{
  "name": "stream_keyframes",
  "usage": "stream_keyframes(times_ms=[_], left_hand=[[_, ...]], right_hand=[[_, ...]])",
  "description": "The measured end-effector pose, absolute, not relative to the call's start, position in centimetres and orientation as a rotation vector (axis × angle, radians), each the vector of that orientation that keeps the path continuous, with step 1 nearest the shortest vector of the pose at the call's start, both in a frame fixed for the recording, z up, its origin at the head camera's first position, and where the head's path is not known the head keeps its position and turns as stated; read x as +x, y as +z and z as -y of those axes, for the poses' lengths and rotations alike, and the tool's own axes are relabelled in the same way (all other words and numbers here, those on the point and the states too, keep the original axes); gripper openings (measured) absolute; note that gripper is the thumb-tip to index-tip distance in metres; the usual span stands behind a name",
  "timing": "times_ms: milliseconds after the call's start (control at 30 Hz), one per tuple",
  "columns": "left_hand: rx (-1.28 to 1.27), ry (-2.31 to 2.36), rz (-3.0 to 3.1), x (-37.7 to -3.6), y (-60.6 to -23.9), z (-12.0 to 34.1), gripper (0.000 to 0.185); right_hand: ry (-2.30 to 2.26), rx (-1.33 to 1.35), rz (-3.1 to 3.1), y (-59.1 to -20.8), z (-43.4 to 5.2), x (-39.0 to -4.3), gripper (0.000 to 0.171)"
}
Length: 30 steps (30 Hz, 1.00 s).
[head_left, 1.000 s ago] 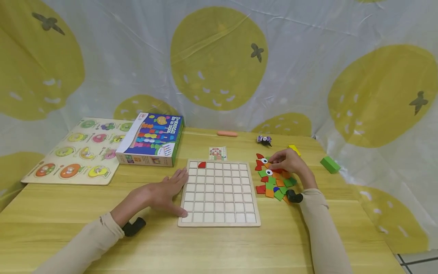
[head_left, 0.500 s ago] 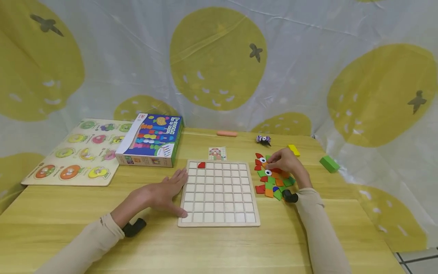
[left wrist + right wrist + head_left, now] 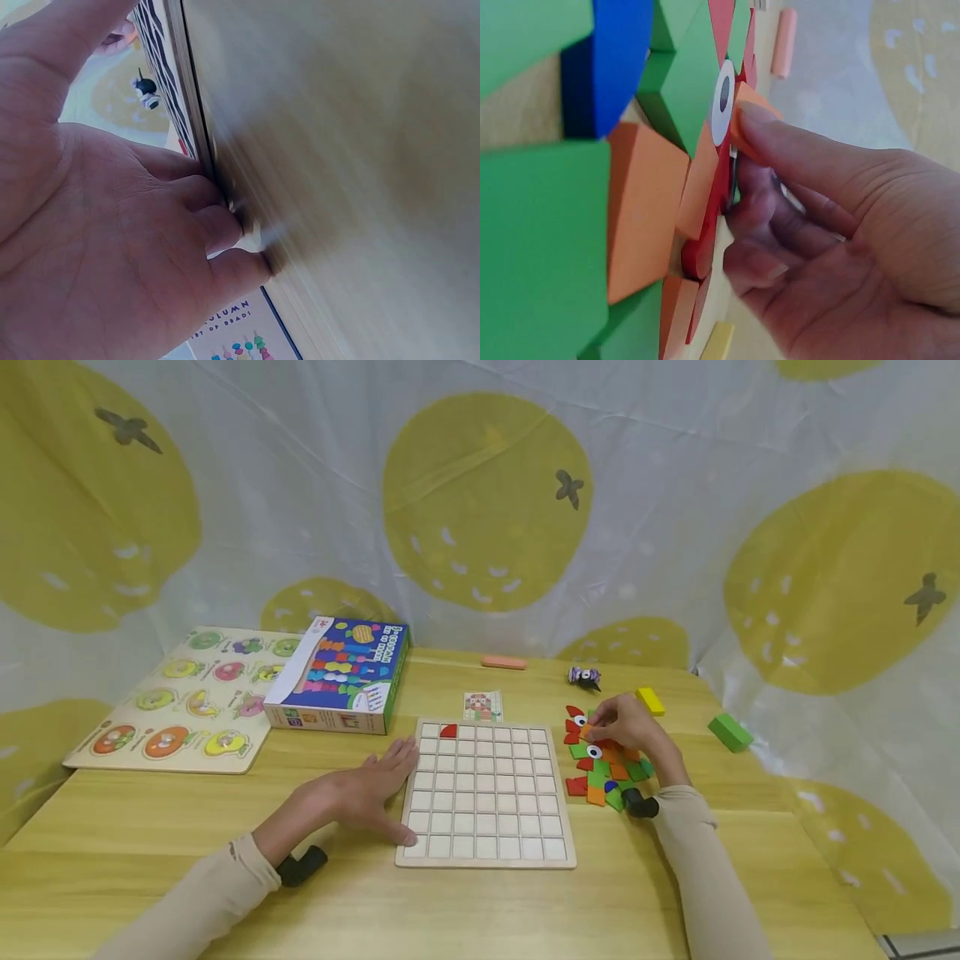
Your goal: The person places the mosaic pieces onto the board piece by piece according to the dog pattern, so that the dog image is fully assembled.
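Observation:
A wooden grid board lies mid-table with one red piece in its top row. My left hand lies flat on the table, its fingers against the board's left edge. In the left wrist view, my left hand shows its palm. To the right of the board is a pile of coloured flat pieces. My right hand is over the top of that pile. In the right wrist view my right hand pinches an orange piece between thumb and fingers, beside a white eye piece.
A colourful game box and a fruit peg puzzle lie at the back left. A small pattern card, a pink stick and a small striped toy sit behind the board. A yellow block and a green block lie near the table's right edge.
My right hand's fingertips have drawn in on the orange piece at the top of the pile. The left hand has stayed put. The head view has shifted slightly.

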<state>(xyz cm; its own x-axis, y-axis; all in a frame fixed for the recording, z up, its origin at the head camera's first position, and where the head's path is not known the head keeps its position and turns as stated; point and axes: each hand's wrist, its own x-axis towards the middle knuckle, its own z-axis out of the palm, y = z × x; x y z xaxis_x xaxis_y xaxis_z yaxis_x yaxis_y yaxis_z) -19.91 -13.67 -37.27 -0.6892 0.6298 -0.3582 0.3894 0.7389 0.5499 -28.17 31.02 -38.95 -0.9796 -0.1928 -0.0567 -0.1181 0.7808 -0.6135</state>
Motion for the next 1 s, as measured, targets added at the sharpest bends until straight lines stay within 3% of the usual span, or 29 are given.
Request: stream_keyframes(times_ms=[367, 1000], left_hand=[[0.802, 0.571, -2.383, -20.5, -37.8, 13.6, 0.127], [0.756, 0.507, -2.405, -20.4, -37.3, 13.5, 0.124]], right_hand=[[-1.218, -0.305, -2.769, -37.8, -30.9, -27.4, 0.018], [-1.474, -0.524, -2.532, -36.6, -21.5, -28.5, 0.018]])
